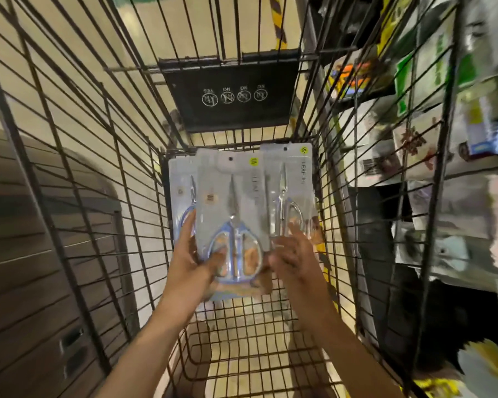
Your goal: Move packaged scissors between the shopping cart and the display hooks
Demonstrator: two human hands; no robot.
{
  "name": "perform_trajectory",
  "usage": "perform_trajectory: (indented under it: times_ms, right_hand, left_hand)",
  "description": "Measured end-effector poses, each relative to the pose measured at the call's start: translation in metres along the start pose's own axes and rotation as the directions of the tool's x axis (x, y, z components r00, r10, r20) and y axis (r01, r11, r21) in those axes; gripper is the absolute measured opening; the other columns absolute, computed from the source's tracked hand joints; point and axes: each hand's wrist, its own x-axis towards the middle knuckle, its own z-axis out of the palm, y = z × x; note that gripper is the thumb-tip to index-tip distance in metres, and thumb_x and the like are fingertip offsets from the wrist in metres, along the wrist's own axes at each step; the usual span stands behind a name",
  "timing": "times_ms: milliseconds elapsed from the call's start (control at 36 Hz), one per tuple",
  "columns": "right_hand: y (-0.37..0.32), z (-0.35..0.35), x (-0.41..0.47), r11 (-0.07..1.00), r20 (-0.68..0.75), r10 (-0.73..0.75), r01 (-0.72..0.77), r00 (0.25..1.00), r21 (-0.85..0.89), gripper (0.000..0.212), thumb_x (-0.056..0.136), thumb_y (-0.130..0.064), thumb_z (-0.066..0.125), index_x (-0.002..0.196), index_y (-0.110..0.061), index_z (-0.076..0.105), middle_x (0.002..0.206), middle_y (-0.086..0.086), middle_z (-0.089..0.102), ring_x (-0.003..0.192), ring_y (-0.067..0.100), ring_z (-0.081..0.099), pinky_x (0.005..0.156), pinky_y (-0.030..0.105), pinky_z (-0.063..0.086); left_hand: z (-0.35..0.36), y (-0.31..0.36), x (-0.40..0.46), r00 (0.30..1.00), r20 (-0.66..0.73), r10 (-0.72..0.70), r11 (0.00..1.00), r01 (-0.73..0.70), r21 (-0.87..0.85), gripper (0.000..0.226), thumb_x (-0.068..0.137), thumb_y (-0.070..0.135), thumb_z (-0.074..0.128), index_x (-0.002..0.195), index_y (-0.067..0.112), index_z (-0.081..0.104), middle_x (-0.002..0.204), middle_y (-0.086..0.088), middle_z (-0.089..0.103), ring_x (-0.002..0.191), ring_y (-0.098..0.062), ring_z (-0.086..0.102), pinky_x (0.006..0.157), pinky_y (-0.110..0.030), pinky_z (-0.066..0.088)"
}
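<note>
1. Wire shopping cart (pixel 104 156) fills the view, seen from above; every place below is given relative to it.
2. Three packaged scissors lie fanned inside the cart, at its far end on the bottom grid.
3. Middle pack (pixel 233 214) sits on top of the other two, blue-handled scissors, tips pointing to the cart's far wall.
4. Left pack (pixel 181 182) is mostly covered by the middle pack; only a strip with part of a blue handle shows.
5. Right pack (pixel 292 182) has metal-handled scissors; its lower part is hidden behind the right hand, its print too blurred to read fully.
6. Left hand (pixel 191 259) grips the middle pack at its lower left edge, thumb on the front by the handle loop, other fingers behind and out of sight.
7. Right hand (pixel 293 254) is motion-blurred over the lower right pack; fingers spread and fairly straight, cannot tell whether they touch it or grasp anything.
8. Black flap (pixel 230 93) with four round icons hangs on the cart's far wall, above the packs.
9. Store shelves (pixel 443 139) with blurred goods stand outside the cart's right side; items unidentifiable.
10. Both forearms enter from the cart's near end, cut off by the bottom edge.
</note>
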Motion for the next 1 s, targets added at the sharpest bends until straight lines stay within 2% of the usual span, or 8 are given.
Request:
perform_trajectory:
  times_ms: [83,167,250,444,583,694,861,1000]
  right_hand:
    - [-0.003,-0.008,0.016,0.997,-0.171,-0.035,0.022,0.985,-0.080,0.057,0.092,-0.029,0.069,0.142,-0.037,0.041,0.128,-0.017,0.061,0.115,0.001,0.060,0.085,0.012,0.050]
    - [0.006,-0.013,0.038,0.989,-0.262,-0.035,-0.004,0.964,-0.148,0.068,0.087,-0.038,0.072,0.145,-0.036,0.037,0.141,-0.009,0.049,0.131,0.011,0.048,0.106,0.036,0.047]
    - [0.022,-0.015,0.068,0.967,-0.343,-0.065,-0.026,0.937,-0.254,0.084,0.084,-0.037,0.076,0.152,-0.031,0.027,0.149,-0.005,0.039,0.139,0.022,0.040,0.108,0.054,0.046]
    - [0.045,-0.002,0.115,0.919,-0.489,-0.051,-0.151,0.871,-0.365,0.102,0.079,-0.034,0.082,0.158,-0.023,0.017,0.158,0.010,0.031,0.148,0.032,0.026,0.116,0.058,0.034]
    - [0.053,0.000,0.113,0.924,-0.508,-0.096,-0.112,0.856,-0.364,0.091,0.083,-0.022,0.080,0.156,-0.018,0.025,0.154,0.009,0.037,0.145,0.028,0.033,0.117,0.053,0.035]
    - [0.047,-0.006,0.106,0.934,-0.512,-0.026,-0.161,0.859,-0.319,0.088,0.087,-0.012,0.076,0.158,-0.023,0.023,0.154,0.008,0.037,0.140,0.025,0.042,0.102,0.030,0.044]
    - [0.042,-0.015,0.097,0.886,-0.534,-0.022,-0.231,0.845,-0.403,0.084,0.088,-0.020,0.075,0.156,-0.020,0.026,0.155,0.010,0.035,0.144,0.030,0.033,0.112,0.045,0.039]
    - [0.045,-0.023,0.090,0.928,-0.498,0.029,-0.209,0.867,-0.310,0.084,0.078,-0.025,0.083,0.148,-0.023,0.037,0.139,0.006,0.054,0.122,0.030,0.058,0.095,0.051,0.055]
  left_hand:
    - [-0.009,0.005,-0.004,0.999,-0.011,0.031,0.999,-0.031,0.013,0.085,0.089,-0.012,0.061,0.151,0.038,0.033,0.133,0.008,0.064,0.114,-0.013,0.068,0.076,-0.034,0.062]
    - [-0.018,0.009,-0.005,0.996,-0.019,0.086,0.993,-0.084,0.078,0.084,0.090,-0.015,0.057,0.154,0.033,0.030,0.137,0.008,0.062,0.116,-0.008,0.066,0.083,-0.029,0.061]
    - [-0.023,0.012,-0.005,0.993,-0.007,0.117,0.988,-0.116,0.104,0.082,0.091,-0.016,0.055,0.152,0.035,0.032,0.136,0.011,0.063,0.119,-0.010,0.065,0.088,-0.038,0.060]
    - [-0.027,0.005,0.000,0.990,0.028,0.137,0.980,-0.139,0.143,0.083,0.095,-0.015,0.050,0.151,0.042,0.029,0.139,0.014,0.060,0.124,-0.008,0.061,0.096,-0.039,0.056]
    - [-0.031,0.000,0.002,0.992,0.029,0.123,0.978,-0.126,0.164,0.079,0.096,-0.011,0.050,0.152,0.040,0.029,0.142,0.013,0.057,0.128,-0.009,0.058,0.101,-0.045,0.052]
    - [-0.032,0.002,0.001,0.992,0.032,0.119,0.979,-0.122,0.161,0.079,0.096,-0.011,0.050,0.152,0.040,0.029,0.142,0.011,0.057,0.127,-0.011,0.059,0.095,-0.041,0.056]
    - [-0.032,0.001,0.002,0.994,0.004,0.110,0.979,-0.109,0.173,0.078,0.097,-0.007,0.053,0.151,0.043,0.029,0.142,0.011,0.057,0.127,-0.013,0.059,0.094,-0.043,0.057]
    - [-0.034,0.001,0.002,0.994,0.006,0.107,0.978,-0.107,0.181,0.081,0.095,-0.010,0.054,0.153,0.040,0.027,0.142,0.008,0.058,0.129,-0.014,0.058,0.099,-0.057,0.052]
